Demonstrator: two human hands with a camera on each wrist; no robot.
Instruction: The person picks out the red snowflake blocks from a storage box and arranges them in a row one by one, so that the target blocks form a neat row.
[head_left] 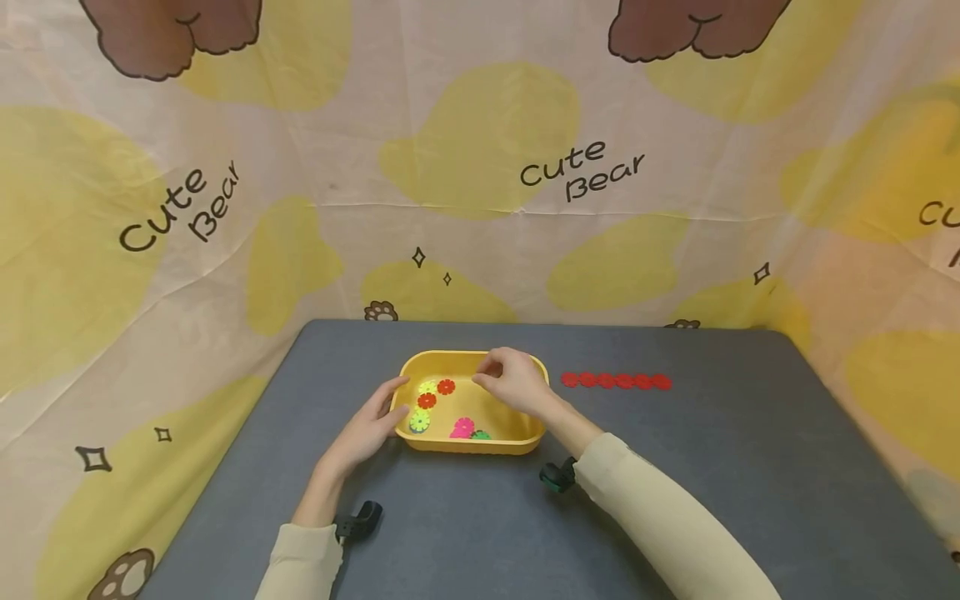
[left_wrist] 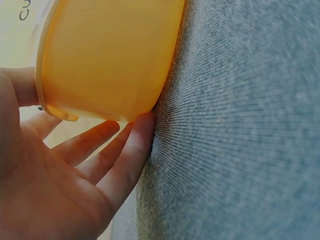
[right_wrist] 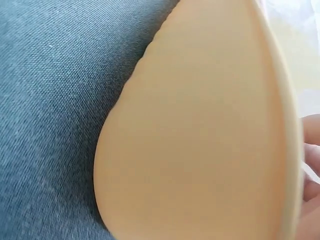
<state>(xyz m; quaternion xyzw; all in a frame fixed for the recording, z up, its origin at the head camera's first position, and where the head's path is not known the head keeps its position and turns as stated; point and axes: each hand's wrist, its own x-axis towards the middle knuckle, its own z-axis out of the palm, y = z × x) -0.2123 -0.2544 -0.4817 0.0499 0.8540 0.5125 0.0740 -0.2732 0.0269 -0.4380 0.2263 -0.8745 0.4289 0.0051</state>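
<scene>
In the head view a yellow plastic basin (head_left: pixel 470 447) stands on the table. My left hand (head_left: pixel 369 427) holds its left end; the left wrist view shows the thumb over the rim and fingers (left_wrist: pixel 131 155) against the outer wall. Over the basin's right half hovers my right hand (head_left: pixel 516 382), thumb and forefinger close together; whether a small piece sits between them is hidden. Inside the basin lie red notched discs (head_left: pixel 446 387), yellow-green discs (head_left: pixel 420 421), a pink disc (head_left: pixel 464 426) and a green disc (head_left: pixel 481 435). The basin wall (right_wrist: pixel 200 130) mostly blocks the right wrist view.
Several red discs (head_left: pixel 625 381) form a straight row on the grey table (head_left: pixel 465 525), right of the basin. Behind and beside the table hangs a patterned cloth (head_left: pixel 480 142). Each wrist wears a small black device (head_left: pixel 360 521).
</scene>
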